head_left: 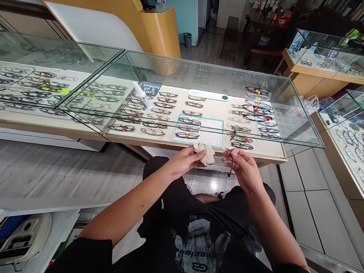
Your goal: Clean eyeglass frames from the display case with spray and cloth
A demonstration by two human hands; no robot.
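Note:
A bunched cream cloth (206,153) is pinched in my left hand (186,160), just in front of the display case. My right hand (245,166) grips a pair of eyeglasses (230,167) with thin frames, held a short way to the right of the cloth. The cloth and the eyeglasses are apart. Both hands hover above my lap. On the case's glass top stands a white spray bottle (141,95), beyond my left hand. Some frames (257,113) also appear on the right part of the case.
The glass display case (201,134) holds several rows of eyeglasses. Another glass case (358,145) stands at the right, and a wooden counter (160,31) curves behind. At lower left is an open shelf (60,223) with a beige device (25,239).

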